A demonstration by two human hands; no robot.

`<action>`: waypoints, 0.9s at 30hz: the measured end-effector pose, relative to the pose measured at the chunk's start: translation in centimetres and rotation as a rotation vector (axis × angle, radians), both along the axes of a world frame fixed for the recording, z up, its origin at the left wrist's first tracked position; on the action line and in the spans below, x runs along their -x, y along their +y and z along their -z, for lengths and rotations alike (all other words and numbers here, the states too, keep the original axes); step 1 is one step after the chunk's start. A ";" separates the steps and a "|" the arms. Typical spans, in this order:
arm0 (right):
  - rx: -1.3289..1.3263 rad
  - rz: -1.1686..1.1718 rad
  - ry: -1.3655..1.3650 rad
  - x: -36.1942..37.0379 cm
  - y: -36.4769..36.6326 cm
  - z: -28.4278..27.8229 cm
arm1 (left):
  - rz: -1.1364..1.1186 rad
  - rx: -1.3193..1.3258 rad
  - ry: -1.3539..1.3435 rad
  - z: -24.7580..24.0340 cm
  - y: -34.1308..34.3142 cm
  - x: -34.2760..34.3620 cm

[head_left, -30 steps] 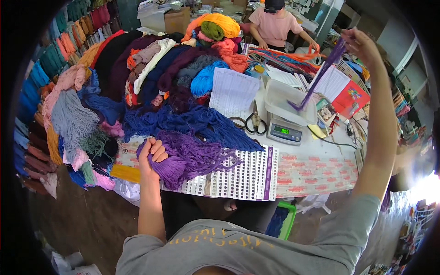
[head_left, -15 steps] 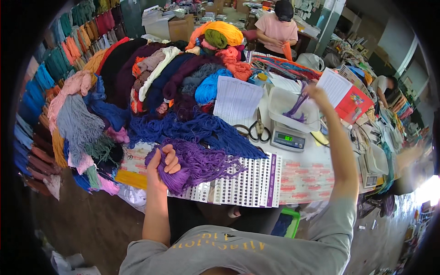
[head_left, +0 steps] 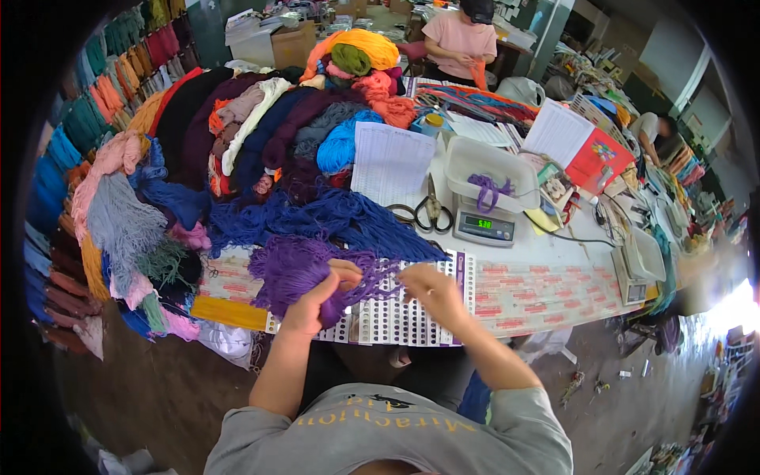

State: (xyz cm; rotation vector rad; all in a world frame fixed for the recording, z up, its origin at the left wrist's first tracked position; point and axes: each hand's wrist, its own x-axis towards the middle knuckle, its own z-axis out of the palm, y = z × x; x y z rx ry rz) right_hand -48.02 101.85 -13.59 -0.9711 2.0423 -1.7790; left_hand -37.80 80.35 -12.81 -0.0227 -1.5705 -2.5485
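Observation:
My left hand [head_left: 323,293] is wrapped round a thick hank of purple yarn [head_left: 289,273], held up over the front of the table. Loose strands trail from the hank to the right. At their ends is my right hand [head_left: 434,291], its fingers pinched together on the strands. A small purple bundle of yarn [head_left: 488,190] lies in a clear plastic tub [head_left: 461,162], partly over its front rim. The tub rests on a digital scale [head_left: 484,228] with a lit green display. Below my hands lie white cards with rows of punched holes [head_left: 396,313].
Dark blue yarn [head_left: 340,222] spreads just beyond the purple hank. Large scissors [head_left: 431,212] lie left of the scale, near a printed sheet [head_left: 388,162]. Many coloured hanks fill the left. A person in a pink shirt [head_left: 459,39] handles orange yarn across the table.
My right hand has come back from the tub to the purple hank's strands. The small purple bundle now rests in the tub, and the scale's display has changed.

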 end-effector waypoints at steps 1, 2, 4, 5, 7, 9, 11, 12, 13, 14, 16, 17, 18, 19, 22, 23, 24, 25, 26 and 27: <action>0.024 -0.081 0.017 -1.7 -1.1 -0.9 | -0.009 0.010 -0.005 -0.4 1.2 0.2; 0.025 -0.097 0.094 -2.8 -2.1 -1.0 | -0.020 0.023 -0.010 -0.8 2.1 0.3; 0.124 -0.059 0.149 -4.3 -4.0 -0.7 | 0.010 0.110 0.012 -0.7 2.8 0.2; 0.104 -0.042 0.150 -4.6 -4.4 -0.7 | 0.008 0.134 0.010 -0.8 3.1 0.1; 0.120 -0.038 0.130 -4.8 -4.7 -1.2 | 0.017 0.142 0.029 -0.6 3.1 -0.1; 0.112 -0.051 0.123 -4.7 -4.8 -1.3 | 0.007 0.072 0.023 -0.7 3.0 -0.3; 0.101 -0.060 0.117 -4.9 -4.7 -1.4 | 0.006 0.045 0.000 -0.5 2.9 -0.6; 0.102 -0.062 0.108 -4.9 -4.7 -1.3 | 0.011 0.018 -0.021 -0.4 2.9 -0.7; 0.103 -0.062 0.099 -4.9 -4.6 -1.2 | 0.011 0.017 -0.020 -0.3 2.9 -0.7; 0.103 -0.062 0.090 -4.9 -4.5 -1.2 | 0.014 -0.006 -0.031 -0.1 3.0 -0.7; 0.089 -0.062 0.067 -5.0 -4.2 -1.7 | 0.018 -0.032 -0.042 -0.1 3.1 -0.8; 0.077 -0.064 0.043 -5.0 -4.0 -1.8 | 0.019 -0.025 -0.034 -0.1 3.2 -0.7; 0.075 -0.061 0.043 -5.0 -3.7 -1.8 | 0.019 -0.017 -0.026 -0.2 3.2 -0.7; 0.082 -0.056 0.020 -5.0 -3.5 -1.7 | 0.021 -0.018 -0.026 -0.2 3.2 -0.7; 0.088 -0.056 -0.015 -5.0 -3.1 -1.8 | 0.035 -0.025 -0.009 -0.4 3.2 -0.6; 0.087 -0.063 -0.027 -5.1 -3.1 -1.9 | 0.039 -0.023 -0.014 -0.4 3.2 -0.6; 0.087 -0.061 -0.027 -5.0 -3.0 -1.8 | 0.044 -0.020 -0.019 -0.3 3.2 -0.5; 0.078 -0.066 -0.035 -5.0 -2.8 -1.5 | 0.047 -0.020 -0.020 -0.4 3.3 -0.5; 0.069 -0.070 -0.044 -4.9 -2.8 -1.3 | 0.053 -0.017 -0.022 -0.5 3.3 -0.4; 0.069 -0.073 -0.045 -4.9 -2.8 -1.1 | 0.053 -0.014 -0.024 -0.5 3.3 -0.5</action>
